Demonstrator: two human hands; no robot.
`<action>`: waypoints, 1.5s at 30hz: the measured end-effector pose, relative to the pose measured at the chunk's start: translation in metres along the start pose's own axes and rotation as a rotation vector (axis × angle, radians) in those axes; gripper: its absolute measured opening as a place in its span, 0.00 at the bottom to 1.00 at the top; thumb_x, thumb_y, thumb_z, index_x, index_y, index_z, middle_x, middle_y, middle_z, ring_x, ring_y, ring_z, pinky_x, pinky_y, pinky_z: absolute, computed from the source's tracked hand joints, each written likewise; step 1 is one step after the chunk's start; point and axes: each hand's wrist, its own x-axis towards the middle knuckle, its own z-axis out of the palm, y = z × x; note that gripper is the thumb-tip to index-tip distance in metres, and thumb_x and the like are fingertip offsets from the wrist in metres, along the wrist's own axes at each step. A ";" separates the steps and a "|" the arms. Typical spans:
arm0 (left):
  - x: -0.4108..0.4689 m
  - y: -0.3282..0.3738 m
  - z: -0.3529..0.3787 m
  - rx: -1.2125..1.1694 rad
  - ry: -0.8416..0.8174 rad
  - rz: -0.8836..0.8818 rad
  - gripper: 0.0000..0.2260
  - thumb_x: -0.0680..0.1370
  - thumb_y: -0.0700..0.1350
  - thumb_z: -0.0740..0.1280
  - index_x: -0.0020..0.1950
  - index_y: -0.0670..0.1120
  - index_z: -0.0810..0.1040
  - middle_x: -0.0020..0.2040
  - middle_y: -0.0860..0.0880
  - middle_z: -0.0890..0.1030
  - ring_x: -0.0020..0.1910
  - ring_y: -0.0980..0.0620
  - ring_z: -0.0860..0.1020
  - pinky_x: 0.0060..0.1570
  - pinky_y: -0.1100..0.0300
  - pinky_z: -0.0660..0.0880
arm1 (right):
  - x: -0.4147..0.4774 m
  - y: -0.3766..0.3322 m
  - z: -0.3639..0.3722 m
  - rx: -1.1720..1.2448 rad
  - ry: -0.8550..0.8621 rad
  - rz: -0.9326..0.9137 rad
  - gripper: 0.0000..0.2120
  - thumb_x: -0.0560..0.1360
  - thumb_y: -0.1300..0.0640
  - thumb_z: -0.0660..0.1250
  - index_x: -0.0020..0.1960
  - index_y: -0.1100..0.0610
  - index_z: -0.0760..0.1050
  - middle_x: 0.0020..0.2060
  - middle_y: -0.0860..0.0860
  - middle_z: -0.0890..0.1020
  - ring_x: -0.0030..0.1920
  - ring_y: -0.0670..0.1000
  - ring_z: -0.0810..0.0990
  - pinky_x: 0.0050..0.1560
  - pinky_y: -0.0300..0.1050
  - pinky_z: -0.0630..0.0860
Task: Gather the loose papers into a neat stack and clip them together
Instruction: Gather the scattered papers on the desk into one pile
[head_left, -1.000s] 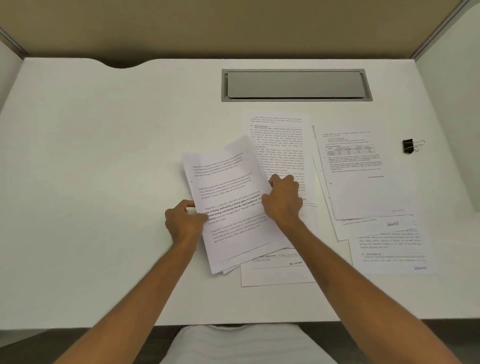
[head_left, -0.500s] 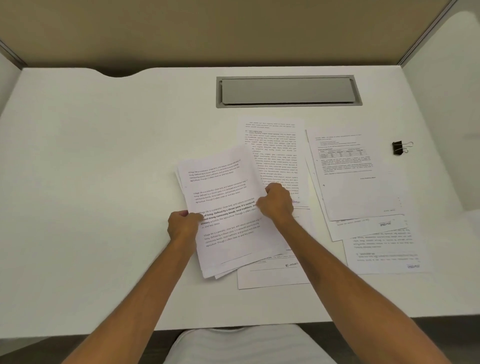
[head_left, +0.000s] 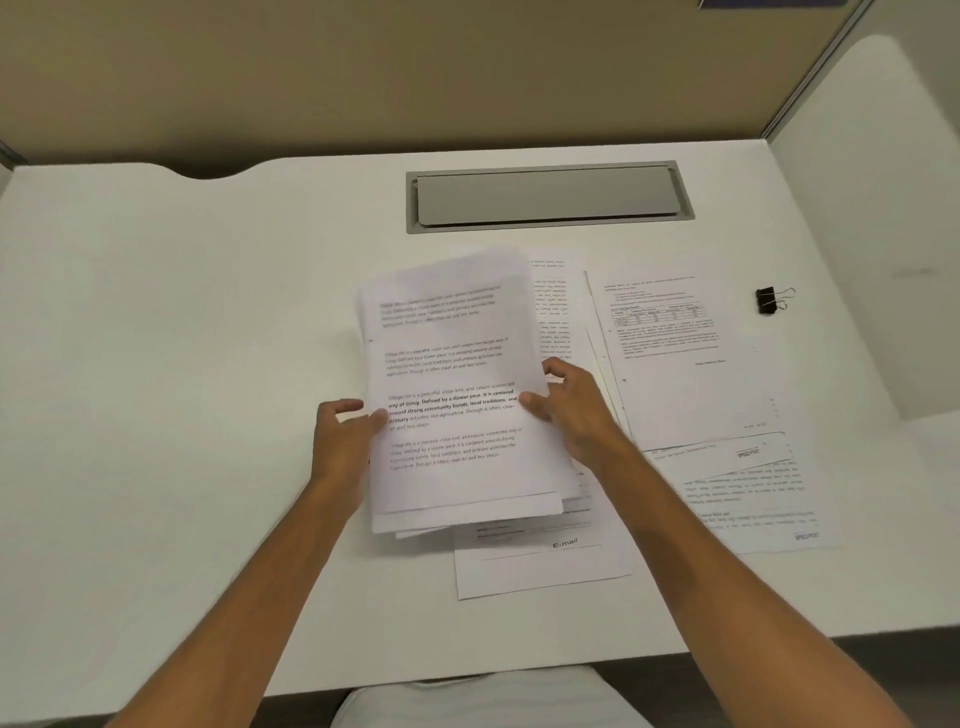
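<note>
A sheaf of printed white papers (head_left: 452, 364) is held near the middle of the white desk (head_left: 182, 338), its far end raised and blurred. My left hand (head_left: 345, 436) grips its left edge with the thumb on top. My right hand (head_left: 574, 410) grips the right edge. Under and in front of the sheaf lies a sheet marked "E-mail" (head_left: 540, 566). More loose sheets (head_left: 675, 364) lie spread to the right, some overlapping, with another text sheet (head_left: 553, 306) partly hidden behind the sheaf. A black binder clip (head_left: 769, 300) rests at the far right.
A grey cable hatch (head_left: 548, 196) is set into the desk at the back. A beige partition (head_left: 415, 67) closes the rear, and a white side panel (head_left: 872, 208) stands at the right. A curved cut-out (head_left: 208, 174) notches the back-left edge.
Both hands have turned the sheaf from a leftward tilt to nearly straight and lifted its far end. My right hand has slid from the top of the page to its right edge.
</note>
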 end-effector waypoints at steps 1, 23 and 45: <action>0.003 0.007 0.005 0.002 -0.027 -0.009 0.17 0.77 0.40 0.72 0.64 0.47 0.73 0.54 0.44 0.83 0.51 0.43 0.83 0.54 0.46 0.81 | 0.001 -0.002 -0.006 0.033 0.012 -0.009 0.13 0.73 0.70 0.72 0.55 0.61 0.79 0.52 0.57 0.86 0.51 0.58 0.86 0.48 0.49 0.84; 0.052 0.063 0.115 0.525 0.028 0.293 0.10 0.68 0.38 0.79 0.43 0.46 0.80 0.44 0.47 0.82 0.42 0.47 0.81 0.48 0.56 0.80 | 0.059 -0.016 -0.024 -0.630 0.553 0.025 0.27 0.69 0.53 0.79 0.65 0.58 0.76 0.59 0.57 0.78 0.60 0.58 0.78 0.50 0.50 0.77; 0.035 0.062 0.117 0.302 -0.145 0.283 0.10 0.81 0.37 0.66 0.60 0.46 0.77 0.58 0.45 0.83 0.54 0.42 0.83 0.53 0.50 0.82 | 0.058 -0.022 -0.035 -0.173 0.416 0.115 0.10 0.70 0.67 0.74 0.37 0.56 0.75 0.36 0.50 0.80 0.38 0.53 0.79 0.35 0.40 0.76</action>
